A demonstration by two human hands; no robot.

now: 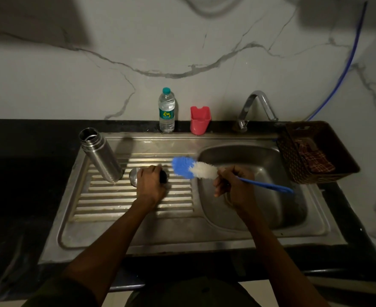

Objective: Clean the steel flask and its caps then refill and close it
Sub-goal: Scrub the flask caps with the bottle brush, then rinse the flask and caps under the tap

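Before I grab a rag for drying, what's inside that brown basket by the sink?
The brown basket holds a checked cloth, folded or crumpled against its right side. Anything beneath the cloth is covered, and the basket's floor is too dark to make out.

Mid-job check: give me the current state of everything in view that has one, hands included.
Flask: upright on the drainboard, mouth open, no cap.
Steel cap: off the flask, on the drainboard under the left hand.
Left hand: gripping a dark cap.
Right hand: gripping the brush handle.
Brush: held above the sink.
Water bottle: upright, capped.
Tap: no water visibly running.
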